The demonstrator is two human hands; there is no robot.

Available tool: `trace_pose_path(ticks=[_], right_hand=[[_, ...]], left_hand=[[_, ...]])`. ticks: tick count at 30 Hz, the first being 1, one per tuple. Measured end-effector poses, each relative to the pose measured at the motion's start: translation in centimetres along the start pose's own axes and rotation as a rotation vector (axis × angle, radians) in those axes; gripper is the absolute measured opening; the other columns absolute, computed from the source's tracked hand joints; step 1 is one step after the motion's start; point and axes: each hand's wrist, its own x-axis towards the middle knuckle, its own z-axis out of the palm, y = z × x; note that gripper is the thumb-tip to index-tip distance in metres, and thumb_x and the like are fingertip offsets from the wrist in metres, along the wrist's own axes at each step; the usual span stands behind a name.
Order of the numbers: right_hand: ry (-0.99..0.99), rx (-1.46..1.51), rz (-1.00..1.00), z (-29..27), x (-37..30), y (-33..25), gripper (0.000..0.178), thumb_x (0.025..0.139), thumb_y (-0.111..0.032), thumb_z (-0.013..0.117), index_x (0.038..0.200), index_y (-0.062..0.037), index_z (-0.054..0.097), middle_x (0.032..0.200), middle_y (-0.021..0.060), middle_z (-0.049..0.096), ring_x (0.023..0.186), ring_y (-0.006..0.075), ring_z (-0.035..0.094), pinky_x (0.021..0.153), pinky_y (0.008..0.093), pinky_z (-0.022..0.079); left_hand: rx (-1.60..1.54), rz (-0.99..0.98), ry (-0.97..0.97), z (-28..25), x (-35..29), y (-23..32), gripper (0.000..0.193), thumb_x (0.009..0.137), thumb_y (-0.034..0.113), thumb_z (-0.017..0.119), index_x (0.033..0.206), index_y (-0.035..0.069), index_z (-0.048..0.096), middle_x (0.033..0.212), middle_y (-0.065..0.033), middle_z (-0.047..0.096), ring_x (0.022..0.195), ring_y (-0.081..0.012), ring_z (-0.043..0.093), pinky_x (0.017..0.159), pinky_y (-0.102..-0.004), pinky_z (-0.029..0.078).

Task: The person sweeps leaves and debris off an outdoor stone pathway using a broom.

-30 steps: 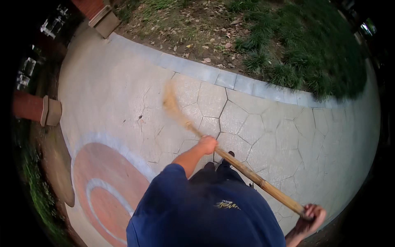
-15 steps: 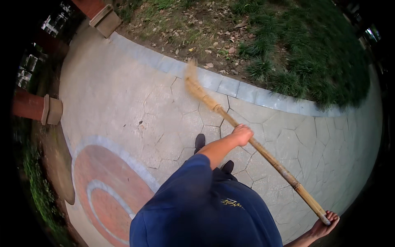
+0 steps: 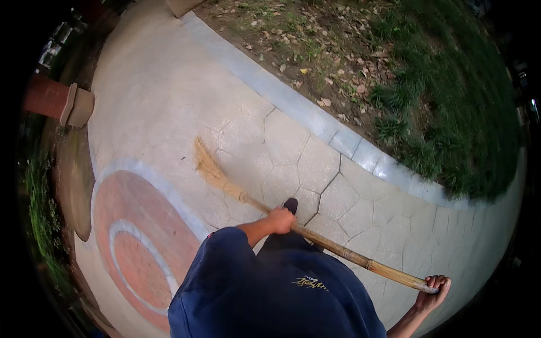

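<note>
A broom point(image 3: 349, 254) with a long bamboo handle slants across in front of my body. Its straw head point(image 3: 209, 165) is at the left, over the pale paving; whether the bristles touch the ground I cannot tell. My left hand point(image 3: 280, 220) is closed round the handle a little below the straw binding. At the far right, my right hand point(image 3: 437, 290) grips the handle's butt end, its fingers wrapped over the top. One dark shoe point(image 3: 291, 205) shows just beyond my left hand.
Paving with a cracked-stone pattern point(image 3: 282, 183) surrounds me. A grey stone kerb point(image 3: 304, 119) borders a bed of soil, fallen leaves point(image 3: 324, 102) and grass point(image 3: 445, 107). A red circular inlay point(image 3: 138, 225) lies at the left, near a red pillar point(image 3: 56, 98) with a stone base.
The broom head has swung left and nearer to me, away from the kerb. My left hand has moved left and closer to my body; both hands keep their grip. The view has shifted.
</note>
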Motion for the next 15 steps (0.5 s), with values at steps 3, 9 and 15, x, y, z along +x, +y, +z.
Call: trace_pose_path(ticks=[3, 9, 15], right_hand=[[0.108, 0.056, 0.015, 0.6, 3.3, -0.4, 0.021, 0.089, -0.022, 0.042, 0.073, -0.0093, 0.036, 0.063, -0.0004, 0.032, 0.052, 0.0094, 0.032, 0.059, 0.0274, 0.037], [-0.09, 0.113, -0.172, -0.5, 8.6, -4.7, 0.018, 0.091, -0.017, 0.041, 0.076, -0.0071, 0.039, 0.066, 0.0004, 0.03, 0.057, 0.0101, 0.031, 0.064, 0.0262, 0.035], [-0.122, 0.009, -0.359, 7.8, 11.7, -4.7, 0.016, 0.088, -0.019, 0.04, 0.076, -0.0081, 0.042, 0.065, 0.0025, 0.036, 0.057, 0.0144, 0.037, 0.068, 0.0349, 0.038]], left_hand=[[-0.022, 0.032, 0.09, -1.2, 0.7, 0.1, 0.016, 0.064, 0.016, 0.054, 0.077, 0.01, 0.062, 0.079, -0.0117, 0.06, 0.086, -0.0288, 0.056, 0.075, -0.0421, 0.042], [0.007, 0.089, 0.367, -11.1, 8.2, 2.4, 0.015, 0.063, 0.012, 0.058, 0.076, 0.007, 0.063, 0.083, -0.0126, 0.061, 0.089, -0.0278, 0.055, 0.081, -0.0392, 0.041], [-0.018, 0.124, 0.721, -19.1, 16.2, -1.5, 0.011, 0.065, 0.007, 0.053, 0.074, 0.008, 0.06, 0.085, -0.0113, 0.059, 0.093, -0.0284, 0.052, 0.08, -0.0391, 0.041]])
